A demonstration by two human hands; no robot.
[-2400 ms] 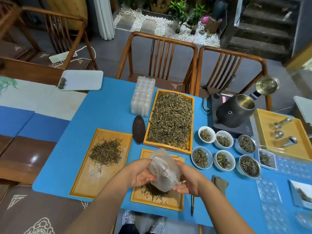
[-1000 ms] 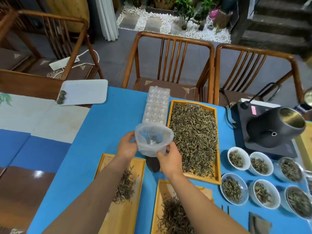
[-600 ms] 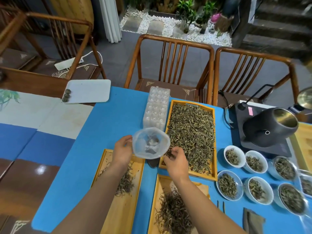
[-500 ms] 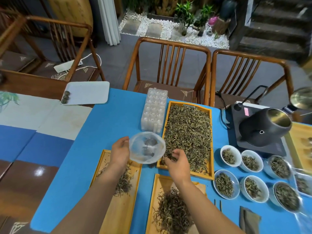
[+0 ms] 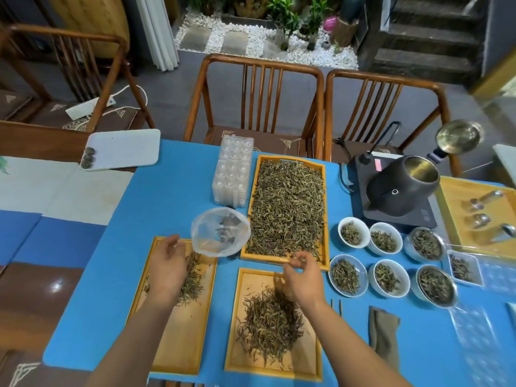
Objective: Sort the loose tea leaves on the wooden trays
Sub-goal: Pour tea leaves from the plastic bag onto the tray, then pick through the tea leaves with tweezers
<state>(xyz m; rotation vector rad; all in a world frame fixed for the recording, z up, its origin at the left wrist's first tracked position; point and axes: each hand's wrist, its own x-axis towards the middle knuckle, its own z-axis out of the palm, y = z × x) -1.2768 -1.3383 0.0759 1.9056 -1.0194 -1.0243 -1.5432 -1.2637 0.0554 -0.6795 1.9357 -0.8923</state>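
Observation:
Three wooden trays lie on the blue table. The large far tray is full of loose tea leaves. The near left tray and near middle tray each hold a small pile: the left pile and the middle pile. My left hand hovers over the left tray with relaxed fingers, beside a clear plastic bag that stands open. My right hand is at the large tray's near rim, fingertips bunched and pinching a few leaves.
Several white and metal bowls of tea sit to the right, behind them a black kettle on its base. Clear plastic moulds, tweezers, a folded cloth and a white tray lie around. Wooden chairs stand beyond the table.
The bag was lifted from the near tray and set upright between the trays. My left hand let go of its rim. My right hand dipped into the large tray and drew back.

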